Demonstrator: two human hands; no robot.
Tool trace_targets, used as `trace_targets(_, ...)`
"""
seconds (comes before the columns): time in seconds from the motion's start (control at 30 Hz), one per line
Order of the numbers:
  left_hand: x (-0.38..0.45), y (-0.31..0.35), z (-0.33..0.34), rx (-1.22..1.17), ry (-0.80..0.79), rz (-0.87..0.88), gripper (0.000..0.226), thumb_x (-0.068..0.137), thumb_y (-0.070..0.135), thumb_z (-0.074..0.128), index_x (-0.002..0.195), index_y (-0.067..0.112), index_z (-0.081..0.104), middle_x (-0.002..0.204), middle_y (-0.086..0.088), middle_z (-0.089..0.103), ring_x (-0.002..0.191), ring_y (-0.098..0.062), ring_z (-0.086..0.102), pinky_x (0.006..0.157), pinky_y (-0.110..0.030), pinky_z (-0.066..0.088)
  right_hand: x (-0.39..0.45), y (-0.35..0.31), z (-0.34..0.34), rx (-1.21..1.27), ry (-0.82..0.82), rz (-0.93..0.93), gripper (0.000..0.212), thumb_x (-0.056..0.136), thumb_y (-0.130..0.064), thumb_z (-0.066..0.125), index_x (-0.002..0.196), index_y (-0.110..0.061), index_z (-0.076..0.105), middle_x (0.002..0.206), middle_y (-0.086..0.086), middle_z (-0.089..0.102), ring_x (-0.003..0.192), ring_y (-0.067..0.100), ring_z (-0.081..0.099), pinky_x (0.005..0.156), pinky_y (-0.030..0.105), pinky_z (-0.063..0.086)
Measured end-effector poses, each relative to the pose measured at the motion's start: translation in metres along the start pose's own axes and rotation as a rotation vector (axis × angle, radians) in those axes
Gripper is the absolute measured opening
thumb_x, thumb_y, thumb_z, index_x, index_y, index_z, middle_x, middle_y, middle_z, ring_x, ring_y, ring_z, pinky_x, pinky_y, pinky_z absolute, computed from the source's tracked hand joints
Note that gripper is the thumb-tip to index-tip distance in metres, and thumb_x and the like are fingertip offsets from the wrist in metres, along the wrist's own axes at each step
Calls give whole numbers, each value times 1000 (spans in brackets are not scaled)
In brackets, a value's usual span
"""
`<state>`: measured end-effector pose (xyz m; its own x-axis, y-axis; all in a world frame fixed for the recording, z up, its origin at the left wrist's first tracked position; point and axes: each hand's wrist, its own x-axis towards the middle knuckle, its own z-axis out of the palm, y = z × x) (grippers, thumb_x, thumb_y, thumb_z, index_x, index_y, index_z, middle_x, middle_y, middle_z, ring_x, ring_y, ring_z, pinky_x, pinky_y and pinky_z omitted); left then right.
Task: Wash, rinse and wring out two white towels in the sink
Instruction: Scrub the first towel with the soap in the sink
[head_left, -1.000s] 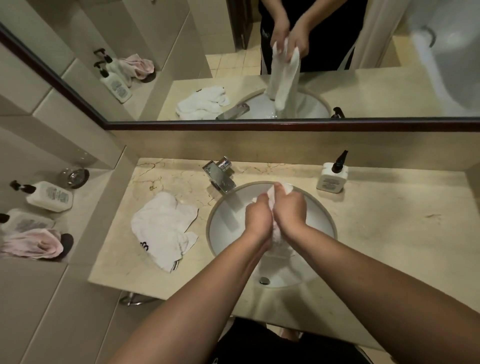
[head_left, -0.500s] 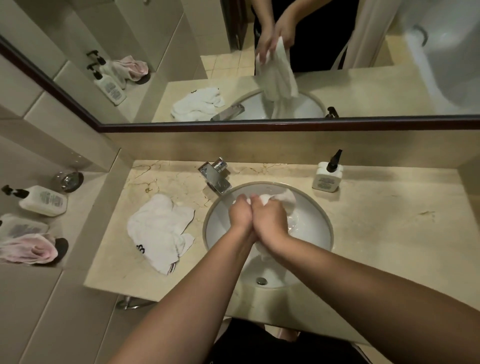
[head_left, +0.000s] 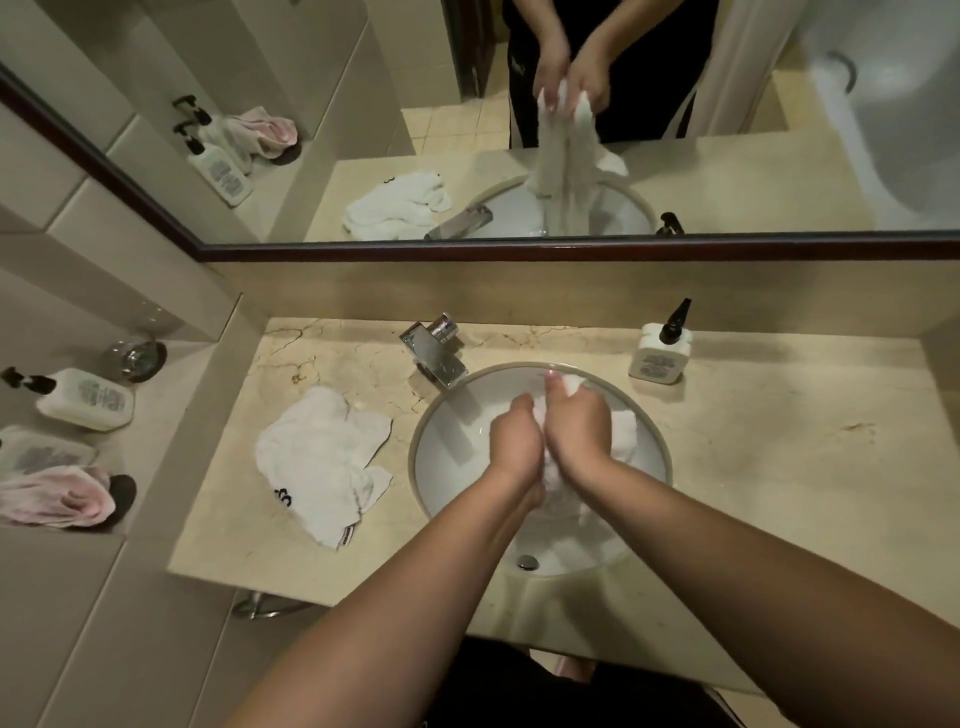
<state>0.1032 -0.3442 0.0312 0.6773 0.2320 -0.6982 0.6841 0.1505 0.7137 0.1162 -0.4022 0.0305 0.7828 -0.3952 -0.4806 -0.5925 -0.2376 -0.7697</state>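
Head view: a round white sink (head_left: 447, 467) is seen at the centre of the frame, set into a beige marble counter (head_left: 779, 467). Above the basin, a white towel (head_left: 626, 431) is gripped by both hands; the left hand (head_left: 514, 441) and the right hand (head_left: 576, 426) are pressed side by side, fingers curled round the bunched cloth, with the towel's lower part hanging down into the bowl toward the drain (head_left: 527, 562). A tuft of the cloth is seen above the right hand's fingers. A second white towel (head_left: 317, 462) is lying crumpled on the counter at left of centre, just beside the sink rim and apart from both hands; dark lettering is visible on its lower edge but cannot be read. A chrome faucet (head_left: 436, 348) is mounted at the sink's upper left edge. A white pump bottle (head_left: 660, 353) is standing on the counter to the upper right of the basin. At the left edge of the frame, on a lower ledge, another pump bottle (head_left: 85, 397) and a pink cloth (head_left: 57, 499) are noted. Across the upper frame, the mirror (head_left: 779, 156) shows the towel held stretched downward from both hands.
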Motion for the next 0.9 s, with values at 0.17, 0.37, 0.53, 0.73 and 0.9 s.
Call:
trace_targets(0.17, 12, 2, -10, -38, 68, 8, 37, 101, 25, 44, 66, 14, 48, 53, 0, 50, 51, -15, 51, 55, -22, 42, -18, 5, 6, 31, -95, 21, 39, 98, -45, 52, 86, -8, 57, 86, 12, 67, 85, 31, 66, 78, 36, 52)
trace_targets(0.37, 8, -10, -8, -119, -23, -82, 34, 100, 35, 46, 86, 13, 68, 77, -11, 71, 73, -26, 67, 65, -29, 50, -8, -1, 1, -4, -57, -56, 41, 99, -42, 51, 76, -11, 64, 81, 13, 70, 84, 35, 67, 69, 34, 50)
trace_targets(0.53, 10, -3, -18, -133, 79, -67, 43, 102, 30, 46, 94, -11, 56, 71, -23, 60, 70, -24, 67, 66, -31, 53, -27, 8, 17, -48, -114, -51, 47, 97, -48, 51, 103, -3, 64, 101, 19, 70, 98, 37, 66, 85, 37, 52)
trace_targets(0.73, -4, -8, -11, -113, -15, -57, 36, 101, 33, 45, 82, 8, 62, 67, -7, 67, 62, -20, 64, 63, -28, 49, -3, 2, 6, 4, -21, 16, 48, 99, -47, 49, 89, -3, 65, 90, 19, 71, 91, 36, 67, 85, 39, 51)
trace_targets(0.9, 1, 3, -22, -100, 66, -43, 37, 101, 22, 42, 66, 14, 47, 56, -3, 51, 57, -20, 50, 56, -28, 40, -39, 20, 17, -16, -139, -54, 46, 95, -52, 50, 91, -7, 61, 91, 13, 71, 87, 32, 67, 84, 42, 54)
